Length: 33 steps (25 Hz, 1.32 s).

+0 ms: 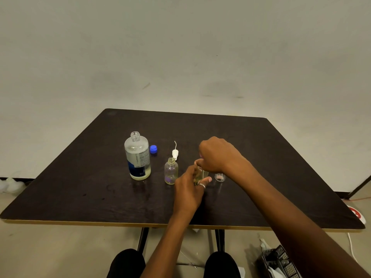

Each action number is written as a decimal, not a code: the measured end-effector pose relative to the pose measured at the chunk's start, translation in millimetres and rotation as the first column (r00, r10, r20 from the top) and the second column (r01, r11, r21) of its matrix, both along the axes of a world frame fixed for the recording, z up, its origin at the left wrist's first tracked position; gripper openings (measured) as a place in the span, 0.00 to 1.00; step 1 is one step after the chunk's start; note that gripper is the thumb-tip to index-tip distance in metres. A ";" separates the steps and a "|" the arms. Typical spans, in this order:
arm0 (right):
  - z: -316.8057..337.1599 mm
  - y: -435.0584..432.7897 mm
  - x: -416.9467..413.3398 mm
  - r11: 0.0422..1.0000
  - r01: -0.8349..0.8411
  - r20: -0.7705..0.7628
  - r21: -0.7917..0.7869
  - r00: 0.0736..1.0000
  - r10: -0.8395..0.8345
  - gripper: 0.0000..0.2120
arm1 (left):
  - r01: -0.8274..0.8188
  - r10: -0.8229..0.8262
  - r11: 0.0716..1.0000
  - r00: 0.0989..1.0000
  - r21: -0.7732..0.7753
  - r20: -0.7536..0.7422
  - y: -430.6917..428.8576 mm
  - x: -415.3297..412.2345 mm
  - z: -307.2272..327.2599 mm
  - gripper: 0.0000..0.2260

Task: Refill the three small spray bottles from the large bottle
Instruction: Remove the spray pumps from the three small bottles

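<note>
Small spray bottle [201, 174] — both hands [215, 155] clasp it.

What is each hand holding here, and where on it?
The left hand grips a small spray bottle around its body. The right hand closes over that bottle's top; what its fingers pinch there is hidden.

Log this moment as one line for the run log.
left hand: grips small clear bottle | right hand: at its top | large clear labelled bottle: uncapped | blue cap: on dark table
</note>
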State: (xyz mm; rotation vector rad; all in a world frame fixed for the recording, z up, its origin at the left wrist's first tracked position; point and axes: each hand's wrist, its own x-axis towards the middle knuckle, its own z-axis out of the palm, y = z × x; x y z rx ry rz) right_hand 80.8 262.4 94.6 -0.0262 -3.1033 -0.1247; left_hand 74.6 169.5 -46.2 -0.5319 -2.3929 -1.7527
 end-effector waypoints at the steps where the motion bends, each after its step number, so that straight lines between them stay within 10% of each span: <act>1: 1.1 0.9 -0.2 0.999 -0.026 0.034 -0.029 0.999 0.027 0.08 | 0.004 -0.004 1.000 1.000 0.003 0.003 -0.4 0.4 0.1 0.15; 7: 8.1 3.9 0.9 0.978 -0.130 0.138 -0.162 0.979 0.153 0.07 | 0.002 -0.001 1.000 1.000 -0.014 0.017 0.4 0.2 0.0 0.13; 15: -1.4 -2.8 -1.8 0.999 0.022 -0.051 0.032 0.998 -0.020 0.20 | 0.019 -0.019 1.000 0.998 0.003 0.053 -0.4 -0.1 0.8 0.12; 21: 6.3 1.9 -0.3 0.990 -0.105 0.144 -0.091 0.983 0.117 0.04 | 0.027 -0.028 1.000 0.999 0.015 0.027 -1.2 0.4 0.3 0.13; 33: 1.0 -1.1 -1.5 1.000 0.013 0.008 -0.014 1.000 -0.013 0.20 | 0.009 -0.009 1.000 1.000 0.012 0.027 0.9 -0.7 -1.6 0.14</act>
